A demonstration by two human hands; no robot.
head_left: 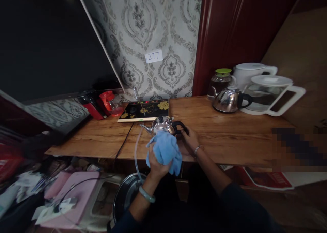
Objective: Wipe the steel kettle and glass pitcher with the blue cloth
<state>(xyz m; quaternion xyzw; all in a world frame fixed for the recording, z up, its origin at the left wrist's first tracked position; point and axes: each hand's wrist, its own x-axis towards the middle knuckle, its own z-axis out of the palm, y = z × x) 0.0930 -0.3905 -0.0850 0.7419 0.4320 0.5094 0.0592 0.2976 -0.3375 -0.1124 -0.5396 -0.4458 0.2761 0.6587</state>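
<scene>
My left hand (pixel 157 163) is closed around a bunched blue cloth (pixel 167 149), which lies against the near side of a shiny metal teapot (pixel 159 124). The teapot has a black lid knob and its spout points left. On its right, my right hand (pixel 190 139) grips the black handle (pixel 181 126). The cloth hides the lower body of the pot. Just behind it lies a black electric tea stove (pixel 153 110) with gold flowers and a thin metal water spout.
On the wooden counter (pixel 230 137), a second metal kettle (pixel 226 100), a green-lidded glass jug (pixel 221 77) and white-handled pitchers (pixel 270 93) stand right. A red-topped glass pot (pixel 111 103) stands left. A clear hose (pixel 136 154) runs down to a metal bucket (pixel 125 195).
</scene>
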